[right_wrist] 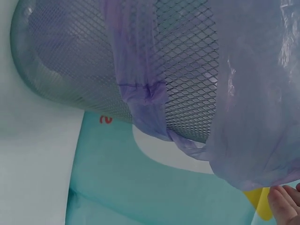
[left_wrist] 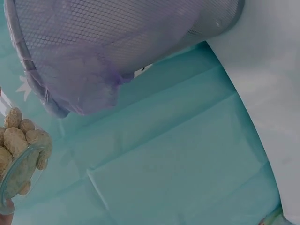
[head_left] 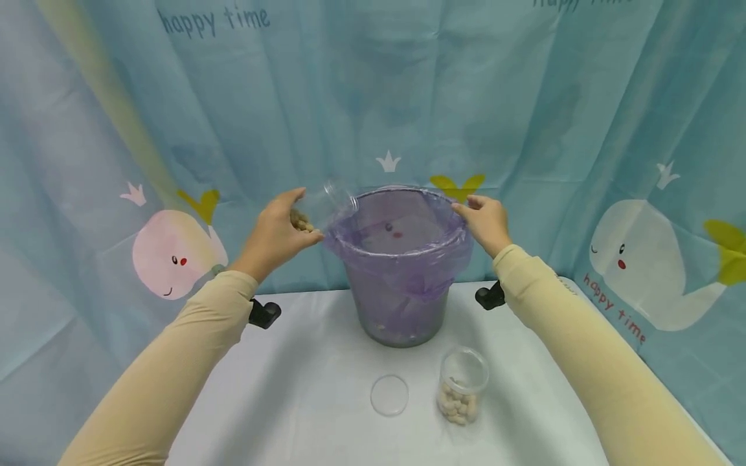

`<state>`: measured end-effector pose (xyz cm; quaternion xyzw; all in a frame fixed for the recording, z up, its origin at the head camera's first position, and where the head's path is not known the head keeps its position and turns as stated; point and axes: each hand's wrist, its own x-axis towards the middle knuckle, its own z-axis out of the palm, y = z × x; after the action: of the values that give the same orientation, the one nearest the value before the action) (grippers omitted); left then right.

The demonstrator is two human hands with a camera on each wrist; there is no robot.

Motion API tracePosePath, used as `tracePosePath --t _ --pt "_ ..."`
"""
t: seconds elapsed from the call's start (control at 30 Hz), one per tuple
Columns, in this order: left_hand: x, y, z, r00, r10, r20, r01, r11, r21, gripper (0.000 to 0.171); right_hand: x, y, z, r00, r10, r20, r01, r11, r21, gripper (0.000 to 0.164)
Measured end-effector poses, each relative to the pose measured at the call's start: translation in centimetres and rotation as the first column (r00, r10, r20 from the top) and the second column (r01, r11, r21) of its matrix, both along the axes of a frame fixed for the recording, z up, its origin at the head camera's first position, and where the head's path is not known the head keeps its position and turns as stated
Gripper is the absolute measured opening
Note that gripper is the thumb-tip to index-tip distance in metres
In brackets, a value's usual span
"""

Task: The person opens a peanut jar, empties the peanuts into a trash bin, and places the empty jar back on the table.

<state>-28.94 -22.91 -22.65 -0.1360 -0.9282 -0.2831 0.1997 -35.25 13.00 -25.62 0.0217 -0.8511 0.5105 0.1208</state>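
Observation:
My left hand [head_left: 274,230] grips a clear jar [head_left: 327,202] tilted on its side, its mouth at the left rim of the mesh bin [head_left: 396,317]. Shelled-looking details are too small in the head view, but the left wrist view shows peanuts [left_wrist: 16,140] in their shells at the jar's base. A thin purple plastic bag [head_left: 408,265] lines the bin and folds over its rim. At the right rim, my right hand [head_left: 486,220] pinches the bag's edge between thumb and fingers; the right wrist view shows only its fingertips [right_wrist: 281,201].
A second clear jar [head_left: 464,372], partly filled with peanuts, stands upright on the white table [head_left: 326,414] in front of the bin. Left of it lies a round clear lid [head_left: 390,395]. A blue patterned curtain [head_left: 350,97] hangs close behind the bin.

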Motion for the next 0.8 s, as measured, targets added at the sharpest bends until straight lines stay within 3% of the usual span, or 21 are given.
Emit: tracePosePath --t 0.2,0.8 --pt "-0.5 0.2 0.2 0.999 0.007 -0.032 -0.007 1.0 -0.02 0.089 -0.4 -0.3 -0.2 1.0 -0.015 -0.011 0.015 0.999 0.032 0.059" --pt "-1.6 1.4 0.7 1.0 -0.017 -0.004 0.017 0.999 -0.05 0.09 -0.9 -0.3 -1.1 0.999 -0.041 -0.018 0.042 0.998 0.05 0.05"
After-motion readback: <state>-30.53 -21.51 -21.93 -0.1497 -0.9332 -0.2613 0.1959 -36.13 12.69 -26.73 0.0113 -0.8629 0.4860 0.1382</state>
